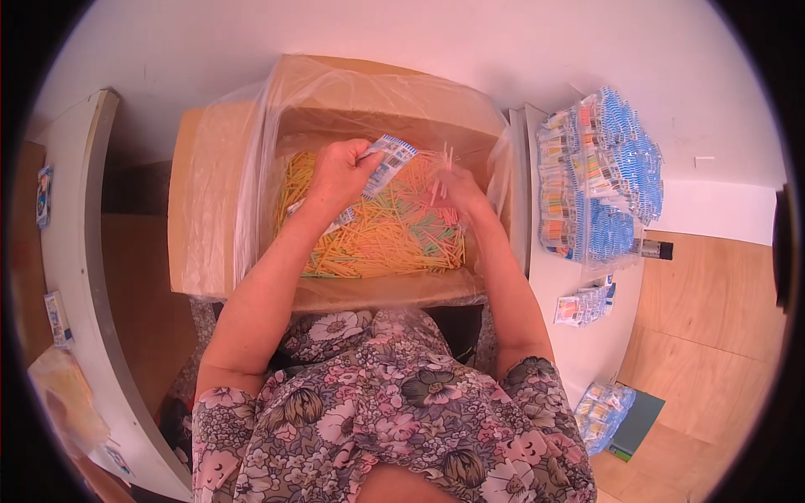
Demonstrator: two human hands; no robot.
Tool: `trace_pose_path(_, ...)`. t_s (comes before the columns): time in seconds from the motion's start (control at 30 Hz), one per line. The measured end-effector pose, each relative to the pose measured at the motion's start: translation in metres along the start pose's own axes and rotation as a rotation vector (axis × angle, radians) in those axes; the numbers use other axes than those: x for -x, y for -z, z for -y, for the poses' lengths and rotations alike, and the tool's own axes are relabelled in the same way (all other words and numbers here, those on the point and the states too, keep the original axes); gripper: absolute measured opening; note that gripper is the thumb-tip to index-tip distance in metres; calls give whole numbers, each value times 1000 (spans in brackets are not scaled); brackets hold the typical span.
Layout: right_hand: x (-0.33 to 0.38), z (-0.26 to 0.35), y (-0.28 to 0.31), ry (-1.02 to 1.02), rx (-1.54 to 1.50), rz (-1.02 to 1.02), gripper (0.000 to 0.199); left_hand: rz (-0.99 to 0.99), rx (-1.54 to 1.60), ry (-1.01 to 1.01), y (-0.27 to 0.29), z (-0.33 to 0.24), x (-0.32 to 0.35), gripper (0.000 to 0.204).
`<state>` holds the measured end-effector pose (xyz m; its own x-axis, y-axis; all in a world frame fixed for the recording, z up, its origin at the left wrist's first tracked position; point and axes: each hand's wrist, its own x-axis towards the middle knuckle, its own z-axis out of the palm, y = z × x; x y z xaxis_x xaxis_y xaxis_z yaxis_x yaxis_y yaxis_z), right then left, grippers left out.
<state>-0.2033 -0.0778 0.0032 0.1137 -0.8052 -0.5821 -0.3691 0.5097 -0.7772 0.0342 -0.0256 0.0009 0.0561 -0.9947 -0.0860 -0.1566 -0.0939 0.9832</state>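
A deep cardboard box [194,201] lined with clear plastic stands in front of me, with many thin coloured sticks [377,245] loose inside: yellow, orange, pink and green. Above them, my left hand [338,176] pinches a small clear packet [391,166] with blue and white print. Another printed packet [342,220] lies on the sticks under my left wrist. On the box's right side, my right hand [458,186] is closed round a few pale pink sticks [447,156] that point upward; its fingers are slightly blurred. The packet and the sticks in my hands are apart.
To the right, a white table [543,289] carries a big stack of filled packets [599,180] and a smaller bunch [585,303]. Lower right, a bag of packets [602,415] lies beside a green board [639,423]. A white-edged table [88,277] with several packets stands at left.
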Motion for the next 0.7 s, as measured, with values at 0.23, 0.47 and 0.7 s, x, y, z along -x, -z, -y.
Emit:
trace_pose_path(0.23,-38,-6,-19,-66,-534,-7,21,-25,196,21,-3,-2,-3,12)
trace_pose_path(0.47,-57,-38,10,-184,-799,587,10,17,259,10,-2,-3,0,14)
trace_pose_path(0.7,-50,2,-34,-149,-539,83,10,15,257,63,0,-4,1,14)
